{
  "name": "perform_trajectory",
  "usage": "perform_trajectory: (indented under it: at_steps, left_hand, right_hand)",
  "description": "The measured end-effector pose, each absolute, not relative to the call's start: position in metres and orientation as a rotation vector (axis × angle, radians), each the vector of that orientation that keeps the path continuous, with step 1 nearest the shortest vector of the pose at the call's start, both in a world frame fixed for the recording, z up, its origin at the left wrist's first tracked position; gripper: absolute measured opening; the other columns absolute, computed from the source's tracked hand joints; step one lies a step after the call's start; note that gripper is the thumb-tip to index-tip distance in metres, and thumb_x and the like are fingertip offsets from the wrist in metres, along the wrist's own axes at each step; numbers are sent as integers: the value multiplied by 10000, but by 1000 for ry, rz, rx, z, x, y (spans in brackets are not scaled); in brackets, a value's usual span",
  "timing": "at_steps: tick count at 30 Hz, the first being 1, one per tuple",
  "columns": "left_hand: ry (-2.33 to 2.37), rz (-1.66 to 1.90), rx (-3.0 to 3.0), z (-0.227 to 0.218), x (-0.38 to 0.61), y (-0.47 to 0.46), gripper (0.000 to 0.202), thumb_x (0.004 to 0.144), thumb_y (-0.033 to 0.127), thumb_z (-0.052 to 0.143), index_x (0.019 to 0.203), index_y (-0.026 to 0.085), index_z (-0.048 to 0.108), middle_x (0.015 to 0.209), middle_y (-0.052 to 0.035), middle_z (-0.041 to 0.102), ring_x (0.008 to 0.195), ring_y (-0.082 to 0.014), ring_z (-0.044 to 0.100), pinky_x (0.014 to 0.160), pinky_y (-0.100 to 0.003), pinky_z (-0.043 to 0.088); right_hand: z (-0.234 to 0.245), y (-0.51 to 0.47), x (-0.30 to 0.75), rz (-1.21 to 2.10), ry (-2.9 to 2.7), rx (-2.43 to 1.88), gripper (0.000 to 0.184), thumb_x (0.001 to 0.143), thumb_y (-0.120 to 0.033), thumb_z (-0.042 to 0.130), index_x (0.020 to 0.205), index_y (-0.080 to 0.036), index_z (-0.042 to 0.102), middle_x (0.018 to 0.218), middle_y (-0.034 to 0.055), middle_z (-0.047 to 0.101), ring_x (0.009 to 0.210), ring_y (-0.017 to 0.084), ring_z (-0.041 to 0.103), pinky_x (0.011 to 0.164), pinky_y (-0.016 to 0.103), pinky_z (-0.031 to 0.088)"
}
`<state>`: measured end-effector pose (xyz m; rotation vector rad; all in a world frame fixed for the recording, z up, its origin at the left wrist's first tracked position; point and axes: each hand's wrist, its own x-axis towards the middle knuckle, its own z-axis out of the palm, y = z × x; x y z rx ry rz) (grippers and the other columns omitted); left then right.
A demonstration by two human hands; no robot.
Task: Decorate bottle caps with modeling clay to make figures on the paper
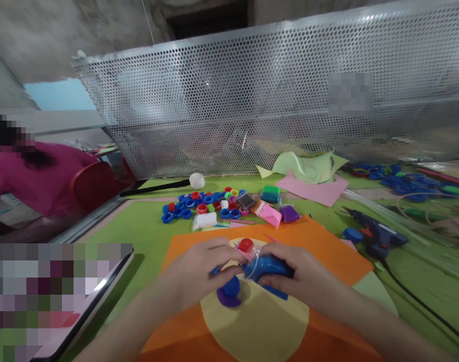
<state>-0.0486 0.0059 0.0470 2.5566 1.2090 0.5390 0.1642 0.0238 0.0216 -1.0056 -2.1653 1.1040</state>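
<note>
My left hand and my right hand meet over a yellow paper circle glued on an orange sheet. Both are closed on a small clear bag of blue clay; the right hand wraps the bag, the left pinches its end. A blue cap on a purple cap lies just under my left fingers. A red cap sits on the circle beyond the hands.
Several blue, red and yellow bottle caps, clay packets and a white ball lie farther back. A blue glue gun with its cord lies at right. A perforated metal screen stands behind. A person in magenta sits at left.
</note>
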Motion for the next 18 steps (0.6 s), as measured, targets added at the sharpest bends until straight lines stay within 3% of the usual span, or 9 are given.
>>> perform_trajectory:
  at_steps: [8,12,15,18]
  left_hand:
    - [1244,329,2390,49,-43,4,119,745,110,529,801,200,583,700,30,516,622,-110,473,577,-206,368]
    - [1217,684,2028,55,-64,11,47,810,229,518,784,214,555,643,46,453,530,-81,423,478,-181,356]
    - [1072,975,1532,60,-76,17,121,870,323,447,807,224,477,591,68,421,418,-48,337,358,-136,293]
    - [1004,1000,1323,56,-69,22,119,857,326,492,829,213,473,636,49,481,452,-52,391,343,-122,321]
  right_hand:
    - [15,24,163,965,-2318,-966,134,778,-230,632,909,-222,607,883,-5,649,799,149,577,686,217,399]
    - [14,32,165,896,-2250,-1076,123,800,-253,594,920,-232,607,900,-1,655,823,163,584,710,242,409]
    - [13,35,167,959,-2138,-1143,164,790,-301,589,939,-233,603,874,-2,656,780,165,587,690,256,423]
    - [14,34,166,1046,-2078,-1130,189,762,-290,607,940,-227,609,864,1,650,780,167,582,690,261,431]
